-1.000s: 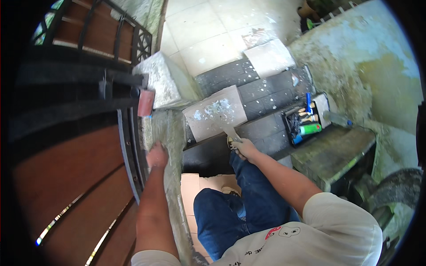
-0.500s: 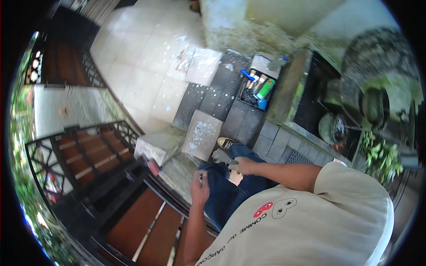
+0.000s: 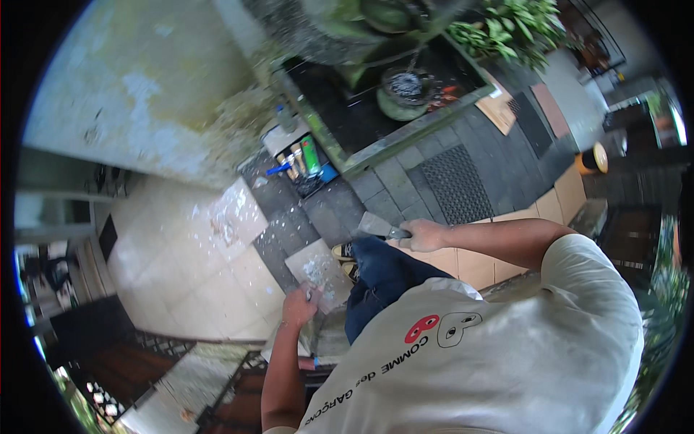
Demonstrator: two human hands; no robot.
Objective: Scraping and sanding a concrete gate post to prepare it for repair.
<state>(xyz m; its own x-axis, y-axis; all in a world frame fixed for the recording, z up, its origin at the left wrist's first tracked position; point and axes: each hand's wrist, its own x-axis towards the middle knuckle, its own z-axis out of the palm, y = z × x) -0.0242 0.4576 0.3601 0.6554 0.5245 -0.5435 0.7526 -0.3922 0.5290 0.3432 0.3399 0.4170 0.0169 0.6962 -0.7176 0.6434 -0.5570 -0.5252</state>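
Observation:
My right hand (image 3: 428, 236) is closed around the handle of a scraper (image 3: 376, 225), whose wide flat blade points left, above the dark paving and beside my jeans. My left hand (image 3: 297, 309) is closed, with a small greyish thing showing at the fingertips that I cannot make out. Just beyond that hand lies a square board (image 3: 312, 262) strewn with pale flakes, close to my shoes (image 3: 343, 251). Farther off, a black tray (image 3: 309, 189) holds several brushes (image 3: 292, 165), a blue-handled tool (image 3: 277, 170) and a green item (image 3: 311, 153).
A raised stone pond (image 3: 372, 160) with orange fish and a round water bowl (image 3: 402, 101) stands ahead. Flakes litter another sheet (image 3: 238, 217) on pale tiles. A dark mat (image 3: 457, 184) lies right of centre, a yellow-topped container (image 3: 594, 158) farther right. The stained wall (image 3: 144, 94) rises at far left.
My view has turned to the right, bringing the mat and more of the pond into sight. My right hand has swung out from my legs, with the scraper blade now plainly visible.

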